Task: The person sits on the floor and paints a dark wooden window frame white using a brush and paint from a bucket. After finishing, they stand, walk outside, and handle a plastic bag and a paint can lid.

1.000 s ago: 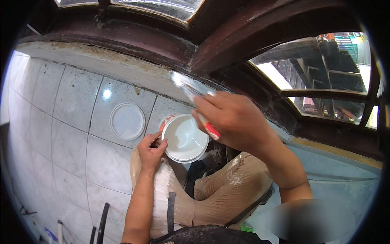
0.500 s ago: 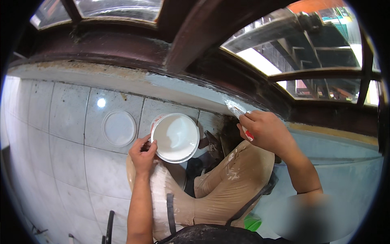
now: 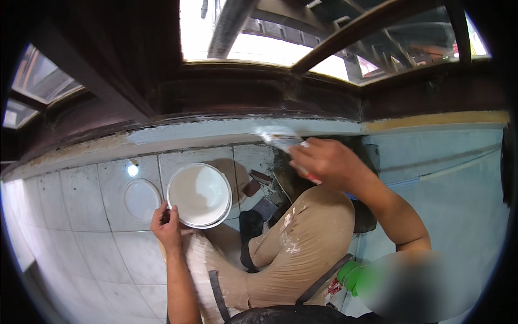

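Observation:
My left hand grips the near-left rim of a white plastic bucket, thumb over the edge. The bucket is tilted a little, and white paint shows inside it. My right hand is closed round the handle of a paintbrush, of which a bit of red shows below the fingers. Its white-coated bristles point left and lie at the pale painted ledge under the dark window frame. Motion smears the brush, so I cannot tell whether its tip touches the ledge.
A round white lid lies on the tiled floor, left of the bucket. Broken dark pieces lie right of the bucket, near my foot. A green container stands by my right hip. Dark wooden window framing spans the far side.
My view has turned, so the bucket and lid appear further left. The brush has swung to a flatter angle and shifted left along the ledge. My left hand keeps its hold on the bucket.

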Tool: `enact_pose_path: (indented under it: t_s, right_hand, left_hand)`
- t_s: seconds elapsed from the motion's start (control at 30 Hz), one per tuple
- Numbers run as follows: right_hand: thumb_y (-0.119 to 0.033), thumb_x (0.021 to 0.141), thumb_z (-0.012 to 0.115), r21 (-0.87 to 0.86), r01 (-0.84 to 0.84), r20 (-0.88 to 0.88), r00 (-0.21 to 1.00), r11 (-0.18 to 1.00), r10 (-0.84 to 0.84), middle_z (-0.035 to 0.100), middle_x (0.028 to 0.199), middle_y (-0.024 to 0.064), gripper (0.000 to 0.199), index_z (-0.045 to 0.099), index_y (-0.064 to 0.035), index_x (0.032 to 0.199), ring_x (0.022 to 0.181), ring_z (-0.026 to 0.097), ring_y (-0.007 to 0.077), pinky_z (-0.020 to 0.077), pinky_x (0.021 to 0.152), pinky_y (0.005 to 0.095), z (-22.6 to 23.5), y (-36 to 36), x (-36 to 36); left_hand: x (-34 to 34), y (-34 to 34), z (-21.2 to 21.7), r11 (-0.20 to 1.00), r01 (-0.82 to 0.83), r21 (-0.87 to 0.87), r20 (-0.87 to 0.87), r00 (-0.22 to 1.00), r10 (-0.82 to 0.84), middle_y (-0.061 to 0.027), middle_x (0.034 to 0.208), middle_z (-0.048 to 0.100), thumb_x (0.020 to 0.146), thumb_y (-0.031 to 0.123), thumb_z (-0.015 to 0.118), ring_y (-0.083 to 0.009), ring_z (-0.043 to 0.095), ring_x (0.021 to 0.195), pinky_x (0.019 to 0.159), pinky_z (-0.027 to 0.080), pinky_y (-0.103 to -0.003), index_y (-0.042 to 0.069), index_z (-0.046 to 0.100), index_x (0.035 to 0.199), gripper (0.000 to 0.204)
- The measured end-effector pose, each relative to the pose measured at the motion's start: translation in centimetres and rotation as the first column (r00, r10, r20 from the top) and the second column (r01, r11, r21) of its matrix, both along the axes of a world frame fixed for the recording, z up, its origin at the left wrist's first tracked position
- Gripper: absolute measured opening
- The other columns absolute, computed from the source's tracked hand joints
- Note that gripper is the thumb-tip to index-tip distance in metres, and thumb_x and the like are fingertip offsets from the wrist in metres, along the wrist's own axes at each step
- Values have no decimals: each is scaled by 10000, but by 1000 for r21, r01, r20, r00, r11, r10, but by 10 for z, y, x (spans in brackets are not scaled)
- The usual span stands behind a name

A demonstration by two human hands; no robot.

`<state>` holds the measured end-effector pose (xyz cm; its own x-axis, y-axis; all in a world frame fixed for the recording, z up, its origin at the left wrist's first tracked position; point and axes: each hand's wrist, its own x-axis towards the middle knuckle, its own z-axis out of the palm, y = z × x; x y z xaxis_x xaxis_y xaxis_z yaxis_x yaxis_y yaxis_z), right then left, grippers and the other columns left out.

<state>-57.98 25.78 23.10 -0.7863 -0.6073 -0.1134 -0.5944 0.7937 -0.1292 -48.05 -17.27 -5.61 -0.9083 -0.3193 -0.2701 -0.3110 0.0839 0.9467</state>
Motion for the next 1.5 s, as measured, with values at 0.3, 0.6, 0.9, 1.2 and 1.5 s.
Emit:
enact_pose_path:
  t_s: [0.3,0.6,0.9,1.2,1.5]
  right_hand:
    - [-179,990,787,128,387,74,915,913,-398,739,955,189,169,760,-20,1041,904,712,431,582,800,540,45,115,25]
    - [-182,1010,746,-236,261,61,965,936,-253,722,860,208,200,696,-12,916,834,732,453,592,750,524,-30,23,-4]
    - [-181,999,779,-628,499,367,867,597,-338,810,921,184,167,807,-37,1079,789,790,273,616,743,425,-20,3,-7]
    - [-207,1056,768,-388,889,191,334,241,-923,754,773,145,256,780,37,979,647,724,149,572,602,350,-17,202,77]
    - [-197,1018,753,-417,756,114,594,505,-796,715,805,256,231,759,18,936,731,724,428,550,694,444,-16,137,50]
  left_hand:
    - [-3,9,9,1000,-4,-22,-48,999,3,31,883,682,1054,49,794,-39,574,760,685,469,-220,-57,795,1272,243]
    - [-5,13,13,999,4,-47,-28,1000,-5,33,871,643,1063,50,780,-45,549,767,688,453,-231,-78,783,1289,259]
    - [-5,16,10,1000,-2,10,-21,1000,2,-9,962,719,1071,39,765,-74,617,842,765,504,-238,-93,771,1286,252]
    - [-4,8,7,999,22,-40,-31,999,-23,0,944,709,1068,40,778,-66,588,815,731,477,-241,-89,771,1272,242]
    - [-2,13,5,1000,-1,-16,-89,996,0,21,902,674,1069,46,779,-49,560,770,696,462,-225,-81,779,1265,233]
